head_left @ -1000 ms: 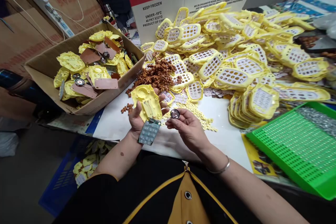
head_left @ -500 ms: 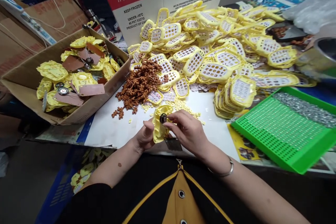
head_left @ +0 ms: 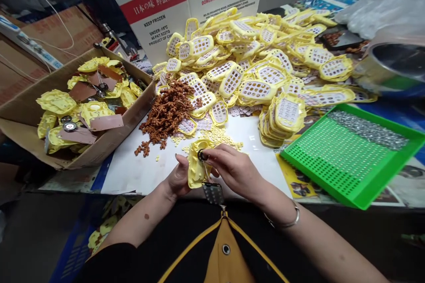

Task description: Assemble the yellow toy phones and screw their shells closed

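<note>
My left hand (head_left: 178, 179) grips a yellow plastic shell (head_left: 195, 169) by its left edge, holding it upright over the table's near edge. My right hand (head_left: 232, 168) pinches a small round black speaker (head_left: 201, 155) against the top of that shell. A small circuit board (head_left: 213, 193) dangles on thin wires below the shell. A pile of brown rubber pieces (head_left: 166, 112) and small pale yellow buttons (head_left: 222, 135) lie on the white sheet just beyond my hands.
A cardboard box (head_left: 109, 139) of yellow shells with boards and speakers stands at the left. A big heap of yellow keypad covers (head_left: 262, 66) fills the back. A green perforated tray (head_left: 345, 159) sits at the right, a white carton (head_left: 172, 4) behind.
My right hand has brought the speaker from beside the shell onto its top. The shell has turned upright and the board now hangs below. The view has shifted left.
</note>
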A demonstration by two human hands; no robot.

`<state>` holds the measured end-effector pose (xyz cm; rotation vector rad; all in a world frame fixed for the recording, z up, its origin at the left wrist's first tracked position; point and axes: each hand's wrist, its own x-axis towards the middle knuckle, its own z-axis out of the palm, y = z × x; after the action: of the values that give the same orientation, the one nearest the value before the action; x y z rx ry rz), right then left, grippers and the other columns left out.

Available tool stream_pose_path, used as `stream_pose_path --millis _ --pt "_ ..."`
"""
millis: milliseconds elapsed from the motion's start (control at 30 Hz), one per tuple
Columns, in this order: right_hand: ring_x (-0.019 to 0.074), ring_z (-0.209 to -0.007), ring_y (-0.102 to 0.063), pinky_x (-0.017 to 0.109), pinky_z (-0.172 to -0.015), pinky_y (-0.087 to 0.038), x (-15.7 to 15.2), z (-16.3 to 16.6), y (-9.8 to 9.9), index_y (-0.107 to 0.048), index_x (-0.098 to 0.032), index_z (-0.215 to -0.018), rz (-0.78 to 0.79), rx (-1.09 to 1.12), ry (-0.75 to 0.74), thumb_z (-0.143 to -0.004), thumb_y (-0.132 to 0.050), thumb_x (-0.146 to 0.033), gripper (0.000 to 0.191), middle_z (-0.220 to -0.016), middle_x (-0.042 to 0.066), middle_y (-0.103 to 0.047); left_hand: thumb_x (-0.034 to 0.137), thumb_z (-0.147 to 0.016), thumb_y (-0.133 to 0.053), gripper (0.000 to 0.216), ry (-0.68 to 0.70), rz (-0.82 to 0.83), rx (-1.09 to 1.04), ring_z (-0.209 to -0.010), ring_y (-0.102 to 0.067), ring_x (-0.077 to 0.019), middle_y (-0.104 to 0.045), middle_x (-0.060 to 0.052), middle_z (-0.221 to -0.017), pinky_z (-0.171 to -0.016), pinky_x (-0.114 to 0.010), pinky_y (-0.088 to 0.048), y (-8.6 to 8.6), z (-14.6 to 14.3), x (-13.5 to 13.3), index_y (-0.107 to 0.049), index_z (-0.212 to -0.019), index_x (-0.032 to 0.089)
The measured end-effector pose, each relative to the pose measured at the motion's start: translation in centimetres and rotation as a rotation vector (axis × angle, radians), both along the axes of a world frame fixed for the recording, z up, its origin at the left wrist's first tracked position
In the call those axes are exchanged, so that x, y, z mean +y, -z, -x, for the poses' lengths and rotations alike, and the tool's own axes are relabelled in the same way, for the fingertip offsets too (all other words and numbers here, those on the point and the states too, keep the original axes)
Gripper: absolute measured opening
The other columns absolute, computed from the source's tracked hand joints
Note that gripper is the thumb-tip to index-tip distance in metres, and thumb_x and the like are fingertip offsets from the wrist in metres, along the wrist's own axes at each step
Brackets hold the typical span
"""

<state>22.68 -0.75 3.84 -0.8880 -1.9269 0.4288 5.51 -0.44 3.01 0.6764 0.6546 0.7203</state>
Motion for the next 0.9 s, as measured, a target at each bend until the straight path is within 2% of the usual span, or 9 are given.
stream_pose_path --millis 167,400,633,900 --pt "0.0109 -0.061 -0.059 0.022 -0.053 -0.049 -0.31 -0.22 0.63 -0.065 -0.016 -0.108 -0.098 -0.064 0.14 -0.095 -0.047 -0.024 0.023 -0.083 0.006 -0.063 0.085 -0.047 -0.062 0.09 0.011 0.04 0.028 -0.1 -0.065 -0.0345 -0.072 -0.014 -0.092 -0.086 -0.041 -0.051 0.42 0.06 -0.23 -0.068 -0.102 0.013" --pt "0.0113 -0.07 -0.06 0.021 -0.06 -0.052 -0.08 -0.87 1.02 -0.066 -0.019 -0.108 -0.011 0.049 0.027 -0.093 -0.053 -0.021 0.02 -0.081 0.003 -0.057 0.085 -0.046 -0.062 0.09 0.06 0.041 0.008 -0.093 -0.067 -0.0337 -0.072 -0.014 -0.086 -0.078 -0.039 -0.053 0.32 -0.3 -0.09 -0.069 -0.1 0.012" --pt "0.0121 -0.062 -0.057 0.022 -0.052 -0.048 -0.33 -0.37 0.85 -0.065 -0.014 -0.107 -0.201 -0.093 0.119 -0.092 -0.052 -0.02 0.02 -0.079 0.006 -0.062 0.087 -0.049 -0.058 0.098 0.073 0.054 -0.04 -0.105 -0.063 -0.0383 -0.072 -0.018 -0.098 -0.09 -0.047 -0.048 0.43 -0.37 -0.13 -0.066 -0.11 0.01" --pt "0.0135 -0.067 -0.061 0.023 -0.058 -0.053 -0.45 -0.13 0.55 -0.062 -0.012 -0.106 -0.249 -0.088 0.336 -0.09 -0.056 -0.016 0.018 -0.079 0.007 -0.065 0.077 -0.055 -0.066 0.092 -0.015 -0.034 -0.015 -0.113 -0.06 -0.0357 -0.069 -0.015 -0.111 -0.098 -0.044 -0.045 0.19 -0.85 -0.26 -0.062 -0.121 0.014"
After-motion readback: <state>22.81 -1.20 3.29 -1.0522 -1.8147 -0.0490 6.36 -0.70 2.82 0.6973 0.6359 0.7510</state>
